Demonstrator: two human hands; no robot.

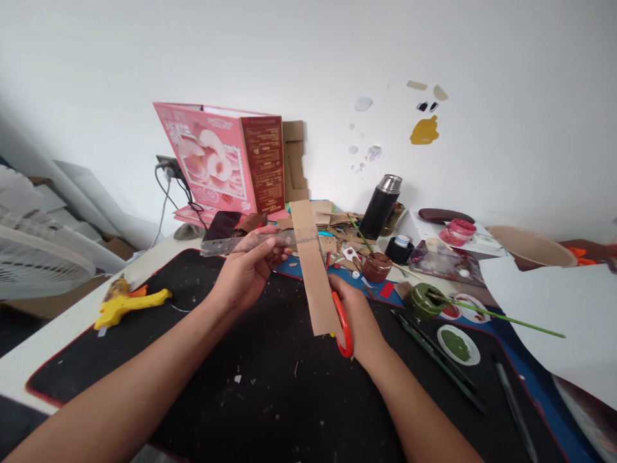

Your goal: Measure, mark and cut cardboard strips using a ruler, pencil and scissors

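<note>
A clear plastic ruler (pixel 219 247) is pinched in my left hand (pixel 250 265) and runs to the right. Its far end lies across a long brown cardboard strip (pixel 315 286), which is held up at a slant above the mat. My right hand (pixel 359 315) closes around red-handled scissors (pixel 342 325) at the strip's lower right edge. That hand also seems to steady the strip, though its fingertips are hidden behind the cardboard. The scissors' blades are mostly hidden too.
A black mat (pixel 231 399) covers the desk. At left lies a yellow glue gun (pixel 130 302). Cardboard scraps, a pink box (pixel 216 154) and a black thermos (pixel 380 206) stand behind. Paint jars (pixel 424 301), a green paint lid (pixel 457 345) and dark tweezers (pixel 438 360) are at right.
</note>
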